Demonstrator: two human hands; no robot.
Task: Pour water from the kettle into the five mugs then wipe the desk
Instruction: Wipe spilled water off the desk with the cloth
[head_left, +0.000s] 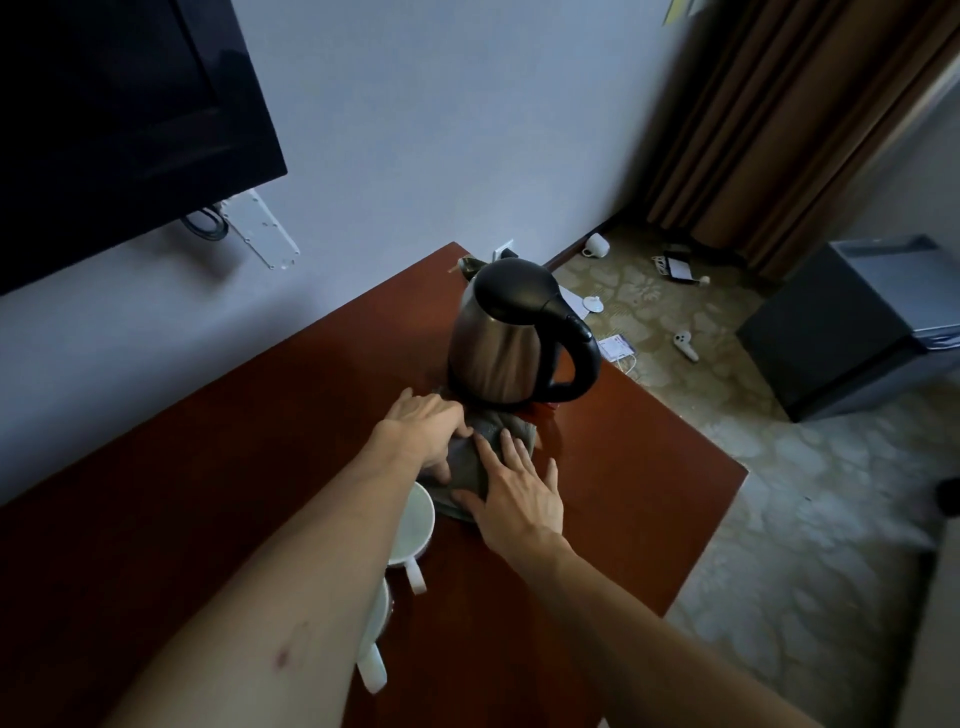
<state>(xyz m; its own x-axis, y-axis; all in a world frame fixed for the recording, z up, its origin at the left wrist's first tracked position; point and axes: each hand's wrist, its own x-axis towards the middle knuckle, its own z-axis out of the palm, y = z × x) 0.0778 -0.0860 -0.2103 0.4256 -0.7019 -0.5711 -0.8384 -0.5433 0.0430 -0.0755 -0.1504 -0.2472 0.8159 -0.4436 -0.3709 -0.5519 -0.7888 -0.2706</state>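
Desk: reddish-brown wooden desk (597, 499), far edge against the pale wall; right edge open to the patterned carpet.
Kettle: stainless-steel electric kettle with black lid and handle (506, 343), upright near the far right corner of the desk, handle towards the right edge.
Cloth: crumpled grey cloth (475, 452), flat on the desk just in front of the kettle.
Mugs: white ceramic mug (413, 525) just left of the cloth; second white mug (376, 631) nearer, largely hidden by the left forearm.
Left hand (423, 428): fingers curled over the cloth's far left part, pressing down.
Right hand (517, 493): fingers straight and spread, flat on the cloth's near part.
Room: bare desk surface to the right of the hands up to the edge.
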